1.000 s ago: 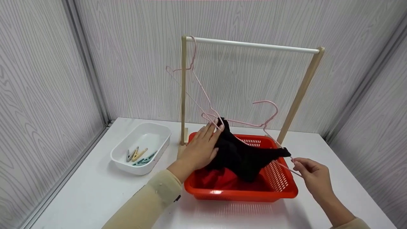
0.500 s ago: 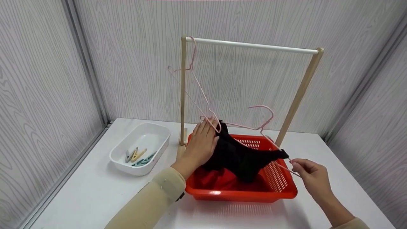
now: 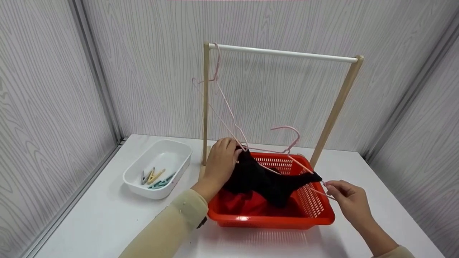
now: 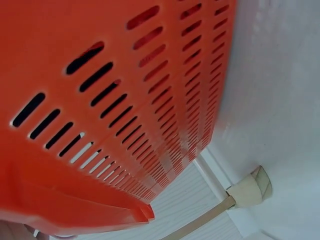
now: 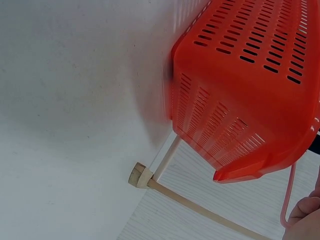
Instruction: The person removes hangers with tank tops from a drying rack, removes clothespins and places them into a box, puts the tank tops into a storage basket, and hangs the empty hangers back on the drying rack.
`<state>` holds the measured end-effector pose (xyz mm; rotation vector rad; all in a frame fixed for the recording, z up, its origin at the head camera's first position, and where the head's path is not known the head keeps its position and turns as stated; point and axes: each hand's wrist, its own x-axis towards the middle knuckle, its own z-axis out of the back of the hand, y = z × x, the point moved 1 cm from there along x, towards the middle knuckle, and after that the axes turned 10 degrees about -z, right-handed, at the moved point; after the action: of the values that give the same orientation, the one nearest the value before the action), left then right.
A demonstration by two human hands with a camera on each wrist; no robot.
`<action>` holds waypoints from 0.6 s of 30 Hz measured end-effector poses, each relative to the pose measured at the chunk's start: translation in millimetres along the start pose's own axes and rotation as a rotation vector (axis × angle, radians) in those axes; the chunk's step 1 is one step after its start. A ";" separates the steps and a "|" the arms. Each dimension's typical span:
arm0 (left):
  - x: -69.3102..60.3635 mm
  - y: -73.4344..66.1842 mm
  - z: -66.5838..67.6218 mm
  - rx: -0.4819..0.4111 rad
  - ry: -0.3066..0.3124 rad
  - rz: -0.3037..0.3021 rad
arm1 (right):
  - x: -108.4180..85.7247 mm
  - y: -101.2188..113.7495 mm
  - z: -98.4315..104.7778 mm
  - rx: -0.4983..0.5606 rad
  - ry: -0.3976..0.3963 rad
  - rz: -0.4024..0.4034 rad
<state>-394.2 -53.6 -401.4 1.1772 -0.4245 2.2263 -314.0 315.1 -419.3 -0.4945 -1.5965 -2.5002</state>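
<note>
A pink wire hanger [image 3: 301,163] lies tilted over the red basket [image 3: 272,221], a black garment [image 3: 265,182] draped on its frame. My left hand [image 3: 220,161] grips the garment's left end with curled fingers, beside the low corner of a second pink hanger [image 3: 218,59]. Between thumb and fingers, my right hand [image 3: 351,200] pinches the first hanger's right end, just past the garment's right strap. The right wrist view shows that hand [image 5: 306,217] at its lower right edge. Only a sliver of the left hand [image 4: 16,231] shows in the left wrist view.
Behind the basket stands a rack with wooden posts [image 3: 335,111] and a white rod [image 3: 283,53]; the second hanger hangs at its left end. A white tray [image 3: 138,191] with several clothespins [image 3: 156,176] sits at left. Red cloth [image 3: 247,204] lies inside the basket.
The left hand's fingers have gone from straight to curled on the garment's left end. The hanger's hook has dipped down and leftward. My right hand has shifted slightly left.
</note>
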 end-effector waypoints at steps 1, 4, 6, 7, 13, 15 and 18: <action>-0.3 0.2 0.4 -0.001 -0.006 0.004 | -0.2 0.1 -0.1 -0.003 0.001 -0.001; -0.8 1.4 2.0 -0.007 -0.023 0.004 | -0.1 1.3 0.1 -0.005 -0.002 0.008; -1.3 2.9 3.1 -0.025 -0.041 0.002 | 0.4 2.6 0.5 -0.004 -0.005 0.015; -1.6 3.8 3.6 -0.034 -0.049 -0.001 | 0.7 3.0 0.9 -0.005 -0.005 0.019; -6.4 10.0 7.2 -0.093 -0.098 0.005 | 0.4 1.8 2.8 -0.013 0.001 0.040; -7.0 12.3 9.3 -0.103 -0.103 0.017 | 0.1 1.7 3.5 -0.016 -0.001 0.054; -6.7 15.1 13.3 -0.104 -0.105 0.027 | 0.2 2.0 4.7 -0.024 -0.007 0.078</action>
<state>-392.1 -74.6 -399.6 1.2438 -0.5946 2.1433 -312.6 318.6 -415.7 -0.5582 -1.5206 -2.4659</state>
